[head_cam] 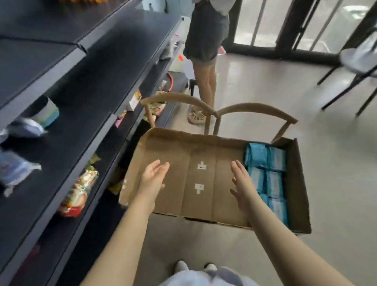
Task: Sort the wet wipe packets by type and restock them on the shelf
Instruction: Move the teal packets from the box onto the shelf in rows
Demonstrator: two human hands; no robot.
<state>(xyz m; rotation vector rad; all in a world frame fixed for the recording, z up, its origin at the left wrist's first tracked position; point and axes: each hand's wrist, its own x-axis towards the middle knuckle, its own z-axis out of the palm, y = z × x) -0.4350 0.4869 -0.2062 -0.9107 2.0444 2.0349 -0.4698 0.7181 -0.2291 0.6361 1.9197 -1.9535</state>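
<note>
Reaching the left hand (154, 177) and right hand (243, 183) out over a cardboard box (167, 144) backed by a wooden chair (255, 110).

Standing beside a dark shelf (100, 86) at far left carrying a few pale, blurred wet wipe packets (9, 168), with a red snack bag (80, 191) one tier lower. Holding the left hand above the box's bare floor, fingers straight, gripping nothing. Holding the right hand loosely spread, also gripping nothing, just beside the blue wet wipe packets (267, 170); being unable to tell whether touching them. Leaving those blue packets packed in tight rows along the box's right end. Facing another person (204, 27) in shorts beyond the chair, and a black-legged chair (358, 64) at far right.
</note>
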